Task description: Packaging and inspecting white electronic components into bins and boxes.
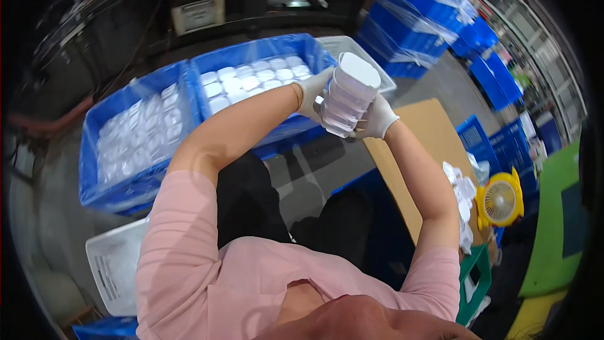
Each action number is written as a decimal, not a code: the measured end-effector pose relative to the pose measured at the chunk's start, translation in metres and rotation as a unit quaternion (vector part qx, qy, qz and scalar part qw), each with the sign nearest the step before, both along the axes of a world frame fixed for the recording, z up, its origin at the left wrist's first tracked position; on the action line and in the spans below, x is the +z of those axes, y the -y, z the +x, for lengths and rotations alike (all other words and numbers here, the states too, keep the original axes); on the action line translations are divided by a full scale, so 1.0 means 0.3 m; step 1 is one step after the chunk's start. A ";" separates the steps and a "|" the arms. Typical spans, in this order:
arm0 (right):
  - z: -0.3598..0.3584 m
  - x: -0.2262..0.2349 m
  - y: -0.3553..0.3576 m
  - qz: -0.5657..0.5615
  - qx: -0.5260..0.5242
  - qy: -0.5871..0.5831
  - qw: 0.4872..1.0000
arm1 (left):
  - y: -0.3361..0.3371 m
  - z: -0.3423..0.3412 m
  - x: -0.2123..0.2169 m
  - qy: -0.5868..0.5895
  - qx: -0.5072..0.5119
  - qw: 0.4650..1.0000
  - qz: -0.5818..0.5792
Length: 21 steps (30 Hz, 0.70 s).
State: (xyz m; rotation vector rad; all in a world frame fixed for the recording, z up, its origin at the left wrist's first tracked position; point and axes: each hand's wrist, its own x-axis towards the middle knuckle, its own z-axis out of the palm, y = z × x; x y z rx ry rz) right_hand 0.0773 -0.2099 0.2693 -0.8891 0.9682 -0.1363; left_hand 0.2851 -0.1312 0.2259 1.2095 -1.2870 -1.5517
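Note:
Between my two gloved hands I hold a stack of white plastic parts (350, 94) with rounded corners, tilted in the air. My left hand (313, 93), in a white glove, grips the stack's left side. On the opposite side my right hand (379, 118), also gloved, closes around it, with some fingers hidden behind the parts. Just beyond and left of the stack stands a blue bin (200, 63) lined with clear film and filled with rows of similar white parts. Another lined blue bin (88, 145) farther left also holds many such parts.
A brown cardboard surface (402, 170) lies to my right, with loose white parts (464, 204) and a yellow fan (501, 200) at its edge. Film-wrapped blue crates (409, 22) are stacked at the far right. A white crate (100, 245) sits at the lower left.

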 end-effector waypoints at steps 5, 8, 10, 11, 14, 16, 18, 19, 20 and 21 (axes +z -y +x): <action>0.289 0.016 -0.142 -0.020 0.108 0.040 0.993 | -0.331 0.155 0.096 0.051 0.165 0.985 -0.015; 0.467 -0.007 -0.218 -0.001 0.160 0.036 0.987 | -0.492 0.277 0.109 0.053 0.229 0.972 0.021; 0.559 -0.023 -0.274 0.010 0.186 0.045 0.982 | -0.591 0.317 0.119 0.047 0.269 0.961 0.034; 0.602 -0.027 -0.304 0.017 0.204 0.050 0.978 | -0.636 0.337 0.121 0.041 0.290 0.955 0.044; 0.719 -0.036 -0.395 0.031 0.260 0.057 0.963 | -0.762 0.380 0.133 -0.164 0.401 0.893 0.117; 0.756 -0.022 -0.452 0.034 0.283 0.049 0.957 | -0.817 0.315 0.192 -0.151 0.486 0.852 0.125; 0.792 -0.023 -0.498 0.036 0.294 0.049 0.954 | -0.873 0.317 0.215 -0.146 0.503 0.843 0.125; 0.807 -0.019 -0.521 0.039 0.300 0.051 0.952 | -0.897 0.321 0.215 -0.138 0.513 0.838 0.122; 0.817 -0.016 -0.542 0.041 0.305 0.053 0.950 | -0.913 0.337 0.205 -0.140 0.517 0.835 0.124; 0.822 -0.012 -0.564 0.044 0.308 0.051 0.949 | -0.929 0.353 0.200 -0.145 0.511 0.837 0.128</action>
